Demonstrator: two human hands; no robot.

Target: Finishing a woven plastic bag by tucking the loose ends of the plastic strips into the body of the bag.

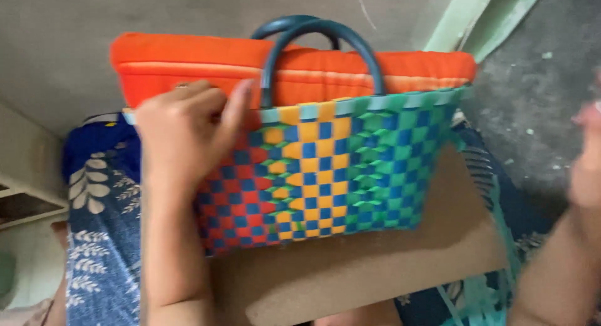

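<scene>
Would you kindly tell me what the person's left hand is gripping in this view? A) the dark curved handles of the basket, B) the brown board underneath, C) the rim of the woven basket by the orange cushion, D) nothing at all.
C: the left hand curls over the rim of the woven basket, against the orange cushion, with the thumb just short of the dark handles.

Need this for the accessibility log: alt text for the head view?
The left hand grips the rim of a woven plastic basket, checkered red, yellow, blue and green, with an orange cushion inside. The blurred right hand hangs apart at the frame's edge, above a brown board.
</scene>
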